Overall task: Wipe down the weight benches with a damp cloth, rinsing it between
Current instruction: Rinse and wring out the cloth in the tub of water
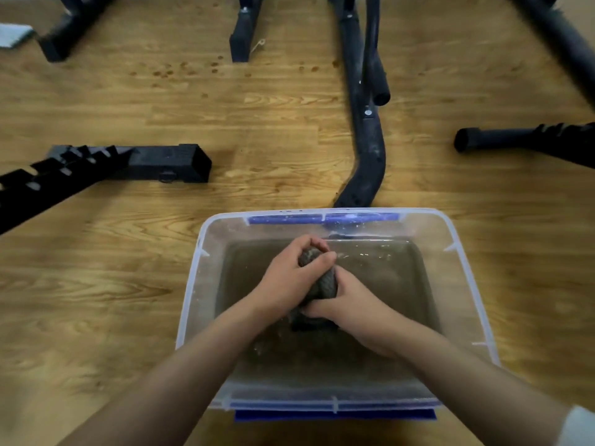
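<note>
A dark grey cloth, twisted into a thick roll, is held over a clear plastic tub with blue handles that holds murky brownish water. My left hand grips the upper end of the roll. My right hand grips its lower end, close against the left hand. A loose tail of the cloth hangs below my hands into the water. The tub sits on a wooden floor, directly in front of me.
Black bench frames stand around the tub: a notched bar at the left, a curved tube running up from the tub's far edge, another notched leg at the right, and feet at the top. Dark drip spots mark the floor.
</note>
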